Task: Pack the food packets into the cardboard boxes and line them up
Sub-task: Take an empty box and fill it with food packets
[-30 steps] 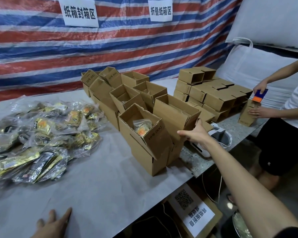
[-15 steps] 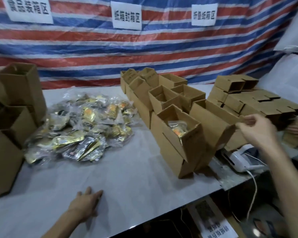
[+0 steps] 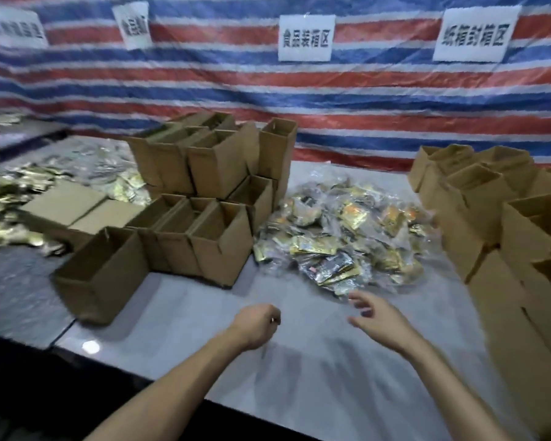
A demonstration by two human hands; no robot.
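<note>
Cardboard boxes standing open toward left edge of tabletop; food packets lying heaped mid-tabletop. Right hand hovering beside heap, fingers spread, empty; left hand fisted, holding nothing visible. Step judged: packet pickup; next calling for pinching one packet.

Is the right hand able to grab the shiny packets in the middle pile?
Probably yes. The right hand is open, just short of the packet pile, with only bare table between them and no box in the way.
</note>
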